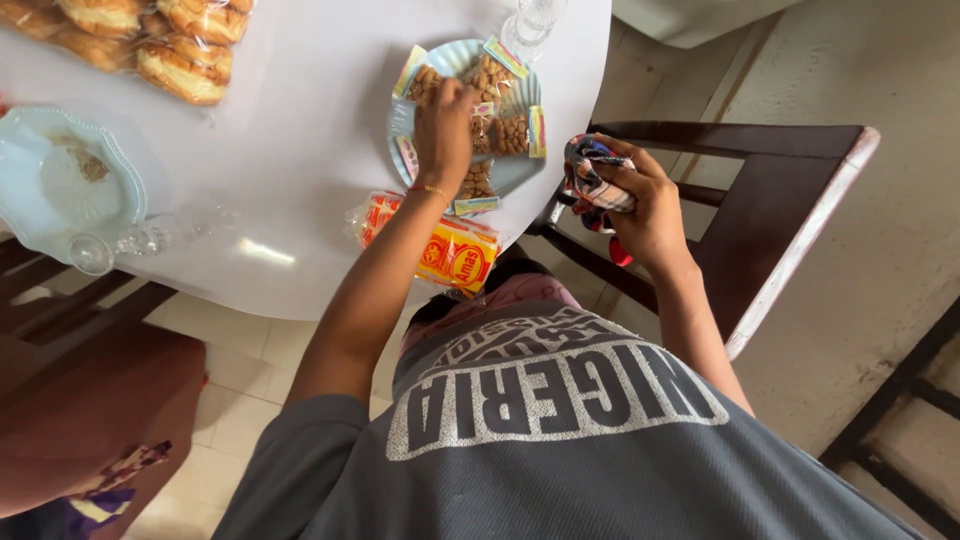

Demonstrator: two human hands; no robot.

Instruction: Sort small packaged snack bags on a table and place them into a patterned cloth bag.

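My left hand (443,128) reaches over a pale blue plate (512,174) on the white round table (300,150). Its fingers curl down onto one of several small clear packets of brown nuts (497,132) heaped on the plate. My right hand (648,205) is off the table's right edge, above a dark wooden chair (775,195), and is closed around a bunched checked cloth (590,172). An orange and yellow snack packet (452,252) lies at the near table edge, just under my left forearm.
Bagged bread rolls (160,45) lie at the far left. A second pale blue plate (30,190) with crumbs sits by a tipped glass (115,245). Another glass (535,20) stands beyond the nut plate. A chair (70,320) stands at the left on tiled floor.
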